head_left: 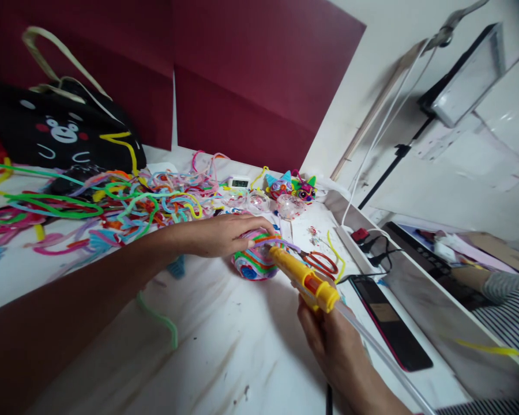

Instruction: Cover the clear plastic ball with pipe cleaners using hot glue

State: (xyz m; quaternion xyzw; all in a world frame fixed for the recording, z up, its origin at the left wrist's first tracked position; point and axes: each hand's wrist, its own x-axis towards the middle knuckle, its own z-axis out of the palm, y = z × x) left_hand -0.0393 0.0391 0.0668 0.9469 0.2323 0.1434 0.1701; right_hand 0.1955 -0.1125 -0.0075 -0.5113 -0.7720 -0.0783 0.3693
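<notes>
My left hand (225,233) is closed on the top of a ball covered in coloured pipe cleaners (256,270), which rests on the white table. A purple pipe cleaner (288,244) lies across the ball, and its free end sticks out to the right. In my right hand (331,340) is a yellow hot glue gun (305,276), gripped by its handle. Its nozzle meets or nearly meets the ball beside my left fingers; actual contact cannot be made out. A long clear glue stick (384,353) runs out of the gun's back end.
A tangled heap of pipe cleaners (155,199) covers the table's left side. Orange-handled scissors (322,264) lie right of the ball. Behind stand two decorated balls (281,185) and a small digital timer (239,183). A phone (391,323) and power strip (358,248) line the right edge.
</notes>
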